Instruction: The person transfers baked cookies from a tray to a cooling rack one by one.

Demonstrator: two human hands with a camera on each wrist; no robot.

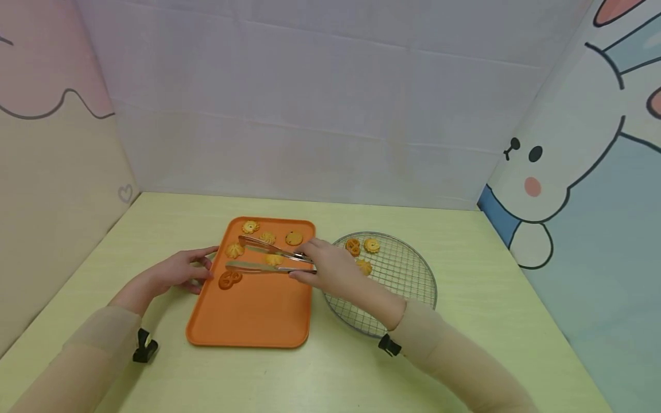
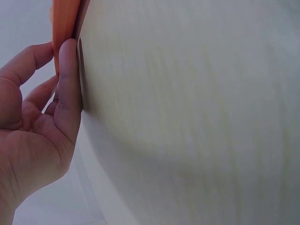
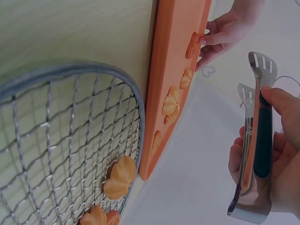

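My right hand [image 1: 333, 269] grips metal tongs [image 3: 263, 140] with dark green grips. Above the orange tray [image 1: 253, 321], the tongs' slotted tips are spread apart, and the right wrist view shows nothing between them. My left hand [image 2: 42, 117] pinches the tray's left rim between thumb and fingers. On the tray lie several cookies, among them a pretzel-shaped cookie [image 1: 229, 279], a ridged cookie [image 1: 234, 250] and a round speckled cookie [image 1: 294, 238]. The tongs partly cover others.
Right of the tray lies a round wire rack [image 1: 408, 281]. It bears a pretzel-shaped cookie [image 1: 353, 246], a round cookie [image 1: 372, 245] and a ridged cookie [image 1: 364, 267], partly behind my right hand. Printed panels stand around the pale table [image 1: 361, 378].
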